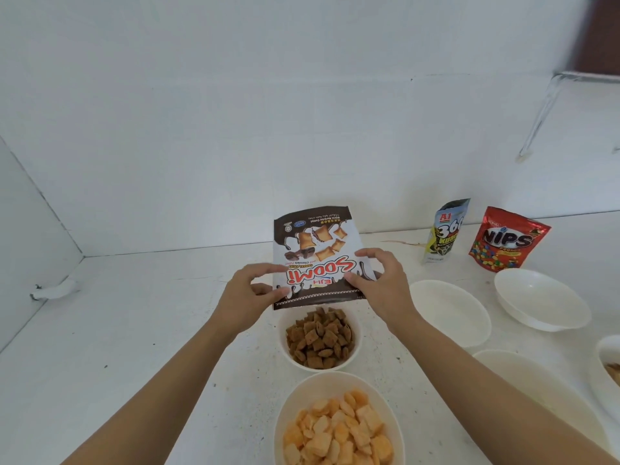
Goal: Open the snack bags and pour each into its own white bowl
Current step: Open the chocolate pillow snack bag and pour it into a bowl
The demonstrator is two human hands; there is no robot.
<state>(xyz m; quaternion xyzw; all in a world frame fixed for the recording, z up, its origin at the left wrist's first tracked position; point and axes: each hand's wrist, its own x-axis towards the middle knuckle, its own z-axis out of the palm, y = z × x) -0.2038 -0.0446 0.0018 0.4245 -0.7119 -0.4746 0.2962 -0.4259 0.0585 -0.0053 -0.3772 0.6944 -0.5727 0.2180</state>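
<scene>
Three snack bags are in view. One, a brown and white foil bag printed SOOMI, is held upside down in the air, its lettering inverted and its lower edge just above a bowl. The other two stand upright near the wall at the far right of the white table: a slim silver and yellow bag marked 360 and, just beside it, a red glossy NIPS pouch.

Six white bowls sit on the table:
- A small round bowl directly under the held bag, heaped with brown pillow-shaped snacks.
- A larger oval bowl nearer the camera, holding pale orange crackers.
- Three empty ones to the right: one beside the right wrist, one in front of the red pouch, and one partly hidden behind the right forearm.
- One cut off at the right edge, with something tan inside that is too cropped to identify.

Both arms reach forward from the bottom corners. The left hand pinches the bag's left edge, with the thumb on the printed face and the fingers curled at the edge above it. The right hand pinches the right edge the same way, its fingers arched over the side.
</scene>
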